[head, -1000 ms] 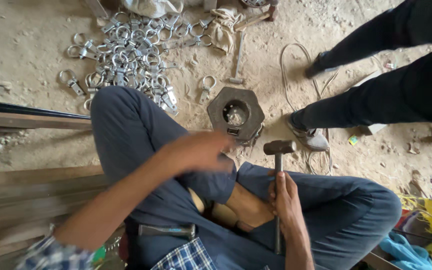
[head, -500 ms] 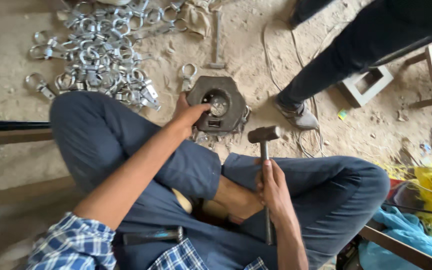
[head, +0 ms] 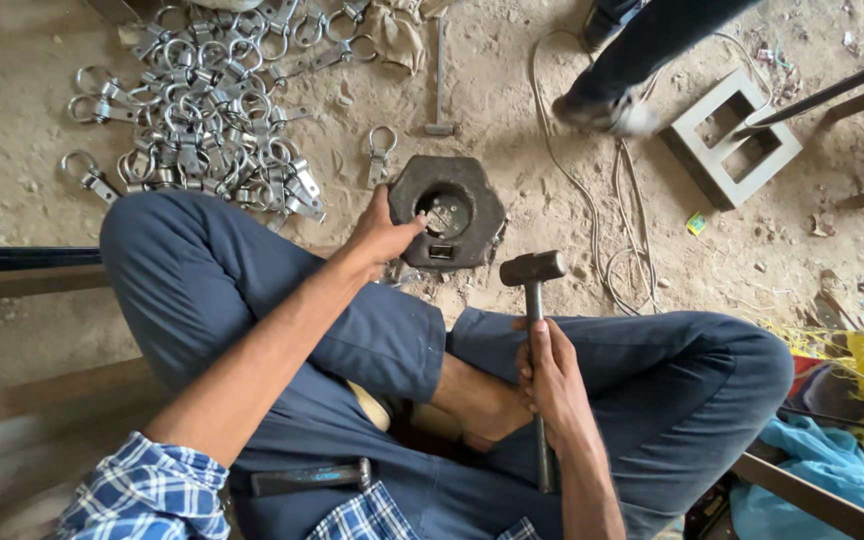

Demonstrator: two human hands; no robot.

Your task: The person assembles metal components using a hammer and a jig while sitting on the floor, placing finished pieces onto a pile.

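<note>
Head view shows the left hand [head: 382, 235] stretched forward over the knee, fingers spread loosely against the near-left edge of a dark, heavy metal block [head: 448, 212] with a round hole in its top, which sits on the sandy floor [head: 12, 60] just beyond the crossed legs. The right hand [head: 552, 375] is wrapped tight around the handle of a hammer [head: 534, 290], held upright with its head just right of the block. A heap of shiny metal ring clamps [head: 202, 120] lies toward the floor's far-left, a grey hollow block [head: 732, 135] far-right, beside another person's shoe [head: 607, 112].
</note>
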